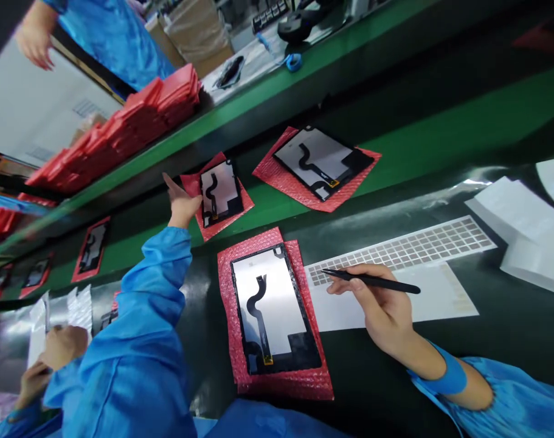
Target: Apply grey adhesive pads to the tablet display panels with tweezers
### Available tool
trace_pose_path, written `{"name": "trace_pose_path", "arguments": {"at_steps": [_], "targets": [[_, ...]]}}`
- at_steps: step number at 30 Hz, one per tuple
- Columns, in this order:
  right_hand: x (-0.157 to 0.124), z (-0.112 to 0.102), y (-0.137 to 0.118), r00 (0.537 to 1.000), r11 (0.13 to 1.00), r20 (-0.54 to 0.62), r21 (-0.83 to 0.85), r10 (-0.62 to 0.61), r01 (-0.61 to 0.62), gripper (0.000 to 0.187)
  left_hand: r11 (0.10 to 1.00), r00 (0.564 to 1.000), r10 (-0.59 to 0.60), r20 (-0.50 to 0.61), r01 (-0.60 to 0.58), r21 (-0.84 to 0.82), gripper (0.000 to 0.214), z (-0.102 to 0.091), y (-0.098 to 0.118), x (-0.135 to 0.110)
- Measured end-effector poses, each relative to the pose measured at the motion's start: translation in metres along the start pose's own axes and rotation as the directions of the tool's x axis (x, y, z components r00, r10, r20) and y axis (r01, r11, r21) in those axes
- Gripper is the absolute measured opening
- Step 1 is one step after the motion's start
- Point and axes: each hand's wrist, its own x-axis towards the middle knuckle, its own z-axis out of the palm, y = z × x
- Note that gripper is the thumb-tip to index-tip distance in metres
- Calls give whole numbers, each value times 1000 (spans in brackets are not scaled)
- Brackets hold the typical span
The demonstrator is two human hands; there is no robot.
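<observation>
Black tweezers [372, 280] lie in my right hand [386, 307], fingers closed round them. Their tip points left over a white sheet with rows of small grey squares [422, 246]. My left hand [183, 204] reaches out, fingers spread, at the left edge of a display panel [222, 193] on a red bubble-wrap sheet; whether it touches the panel is unclear. Directly in front of me another display panel [277, 304], with a curved black flex cable [261, 316], lies back side up on red bubble wrap [320, 386].
A further panel [320, 159] on bubble wrap lies on the green conveyor belt [422, 143], with several more at far left. Red bags [135, 115] are piled on the shelf. A co-worker's hands [62, 350] are at lower left; another person stands beyond the shelf. White paper [527, 225] lies right.
</observation>
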Motion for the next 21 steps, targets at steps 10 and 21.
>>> {"name": "trace_pose_path", "arguments": {"at_steps": [10, 21], "targets": [[-13, -2, 5, 999, 997, 27, -66, -28, 30, 12, 952, 867, -253, 428, 302, -50, 39, 150, 45, -3], [-12, -2, -2, 989, 990, 66, -48, -131, 134, 11, 673, 944, -162, 286, 318, -668, 44, 183, 80, -8]]}}
